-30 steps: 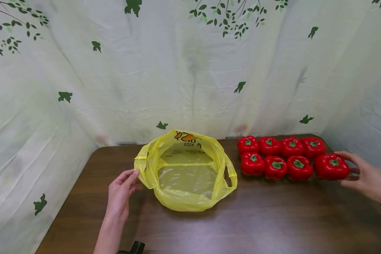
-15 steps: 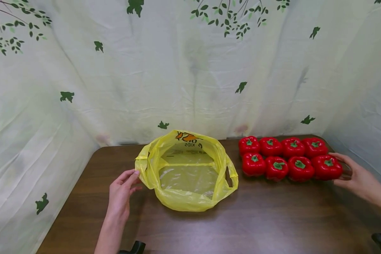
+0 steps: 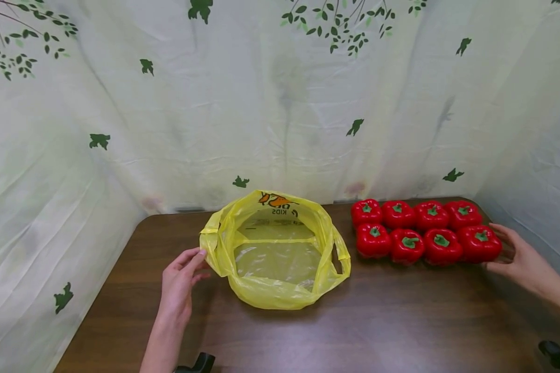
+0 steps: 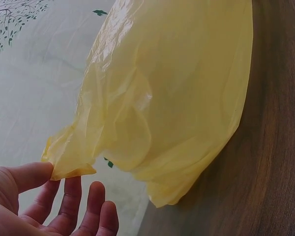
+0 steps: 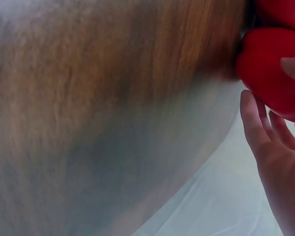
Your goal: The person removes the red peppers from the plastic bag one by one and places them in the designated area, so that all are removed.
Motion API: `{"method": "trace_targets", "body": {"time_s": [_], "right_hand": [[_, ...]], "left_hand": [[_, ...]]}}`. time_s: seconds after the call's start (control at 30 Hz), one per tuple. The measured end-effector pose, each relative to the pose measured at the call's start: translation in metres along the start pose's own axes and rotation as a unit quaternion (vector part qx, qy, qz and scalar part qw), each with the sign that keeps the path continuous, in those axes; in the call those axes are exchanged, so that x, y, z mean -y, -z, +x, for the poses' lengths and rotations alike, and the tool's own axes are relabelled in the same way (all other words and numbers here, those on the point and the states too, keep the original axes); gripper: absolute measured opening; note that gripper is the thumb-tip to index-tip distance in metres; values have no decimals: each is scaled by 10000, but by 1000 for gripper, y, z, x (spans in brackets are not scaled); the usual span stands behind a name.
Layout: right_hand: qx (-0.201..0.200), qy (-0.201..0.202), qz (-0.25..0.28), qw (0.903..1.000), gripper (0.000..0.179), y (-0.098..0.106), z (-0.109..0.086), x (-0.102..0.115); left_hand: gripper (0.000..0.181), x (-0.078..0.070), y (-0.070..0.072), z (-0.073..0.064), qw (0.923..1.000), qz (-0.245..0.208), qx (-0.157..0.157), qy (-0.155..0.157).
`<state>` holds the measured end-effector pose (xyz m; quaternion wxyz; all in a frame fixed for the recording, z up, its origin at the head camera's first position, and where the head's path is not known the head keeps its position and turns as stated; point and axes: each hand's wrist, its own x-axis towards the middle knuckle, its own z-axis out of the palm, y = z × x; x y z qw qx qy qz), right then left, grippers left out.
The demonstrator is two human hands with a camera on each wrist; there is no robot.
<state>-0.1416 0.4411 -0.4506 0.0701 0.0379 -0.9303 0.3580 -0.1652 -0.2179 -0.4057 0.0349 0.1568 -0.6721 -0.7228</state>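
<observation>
A yellow plastic bag (image 3: 275, 295) stands on the table with its mouth spread wide. My left hand (image 3: 179, 280) pinches its left handle between thumb and fingertips; in the left wrist view the handle's corner (image 4: 71, 157) is caught there. Two rows of red bell peppers (image 3: 406, 246) stand on the right side of the table. My right hand (image 3: 525, 259) curves loosely beside the front row's rightmost bell pepper (image 3: 478, 246). In the right wrist view, a slight gap shows between that bell pepper (image 5: 268, 59) and the nearest fingertip; the thumb overlaps it.
The brown wooden table (image 3: 354, 331) ends at a pale, leaf-printed curtain (image 3: 280, 103) behind and at both sides. Black wrist gear (image 3: 198, 362) shows at the lower edge. The bag's right handle loop (image 3: 340, 254) reaches toward the bell peppers.
My right hand has moved the last bell pepper left, against its neighbour at the end of the front row. Its fingers have since loosened slightly. The left hand keeps its pinch on the bag.
</observation>
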Motion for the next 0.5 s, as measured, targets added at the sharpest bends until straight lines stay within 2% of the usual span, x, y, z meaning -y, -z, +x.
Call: {"method": "trace_targets", "body": {"time_s": [0.1, 0.23, 0.4, 0.5], "right_hand": [[-81, -227, 52, 9997, 96, -1, -1, 1], [-390, -624, 227, 9970, 97, -3, -5, 2], [-1007, -935, 252, 9902, 91, -6, -14, 10], [-1542, -1047, 324, 9819, 81, -8, -23, 19]], "left_hand": [[28, -1, -1, 1, 10000, -42, -4, -30], [27, -1, -1, 1, 10000, -59, -39, -46], [26, -2, 0, 0, 9999, -115, -20, -89], [31, -5, 2, 0, 9998, -108, 11, -154]]}}
